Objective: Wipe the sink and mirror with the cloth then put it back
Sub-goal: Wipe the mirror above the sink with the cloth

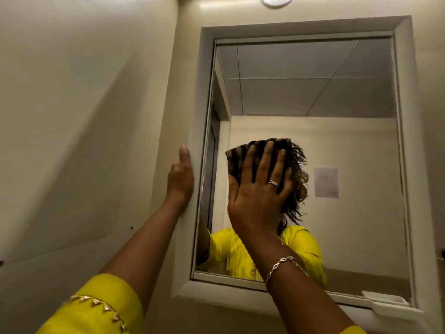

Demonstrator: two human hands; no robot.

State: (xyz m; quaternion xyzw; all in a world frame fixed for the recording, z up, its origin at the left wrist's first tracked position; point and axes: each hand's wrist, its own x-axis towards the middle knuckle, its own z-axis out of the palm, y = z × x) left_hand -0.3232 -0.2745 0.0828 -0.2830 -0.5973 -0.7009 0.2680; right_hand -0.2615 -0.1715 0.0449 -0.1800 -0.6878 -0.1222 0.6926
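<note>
Now the right hand [260, 189], fingers spread, presses the cloth [237, 156] on the mirror [337, 104]; glass lies open rightward. The left hand [180, 179] rests flat along the frame [199, 116] edge.

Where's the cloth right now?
Head view, centre: the cloth is pressed flat on the mirror glass under the right hand, left of the glass's middle; the left hand rests on the frame beside it.

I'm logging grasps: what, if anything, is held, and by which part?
Nothing is gripped. The right hand presses the dark striped cloth flat against the mirror glass, fingers spread over its middle; the left hand rests on the white mirror frame, left side.
</note>
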